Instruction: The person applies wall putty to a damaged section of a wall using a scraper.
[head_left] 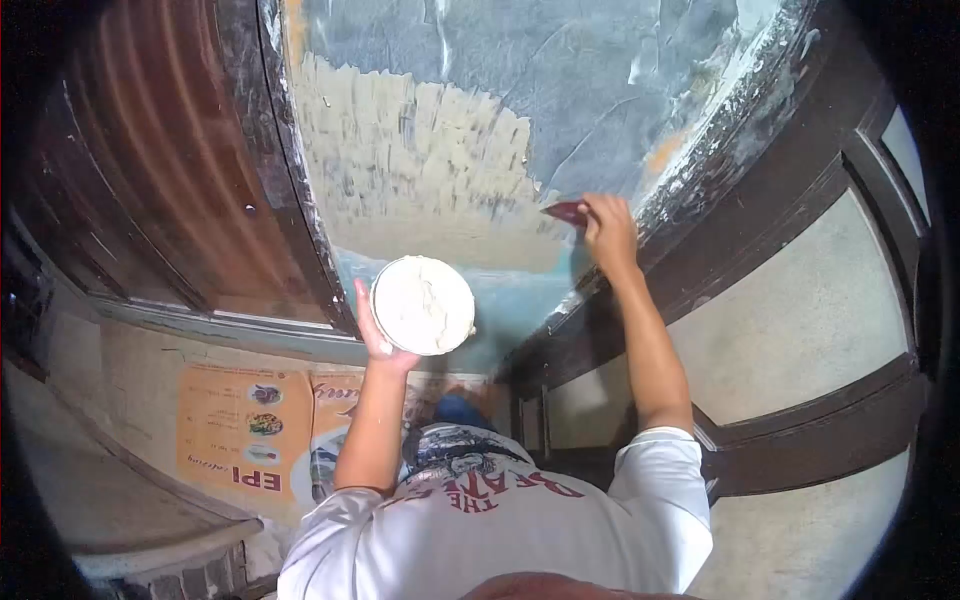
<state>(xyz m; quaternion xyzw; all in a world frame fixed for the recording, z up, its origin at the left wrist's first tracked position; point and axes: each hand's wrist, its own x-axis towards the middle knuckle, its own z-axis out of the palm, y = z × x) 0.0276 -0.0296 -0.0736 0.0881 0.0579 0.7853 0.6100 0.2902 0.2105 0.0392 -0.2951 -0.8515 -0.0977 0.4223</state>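
My left hand (375,335) is wrapped round the side and underside of a round tub of white putty (422,305), held in front of the wall. The putty fills the tub near its rim, with a ridge down the middle. Farther right, my right hand (610,232) grips a dark red putty knife (566,211), its tip at the wall surface. Around the tip lies a patch of beige putty (420,170) with streaky, uneven edges. Above it the wall (580,90) is grey-blue, and a light blue-green strip runs below.
A brown panelled door (170,180) stands to the left, and dark framed panels (800,290) line the right. White smears mark the dark frame beside the wall. Below left, an orange printed banner (245,430) lies on the floor near a ledge (170,540).
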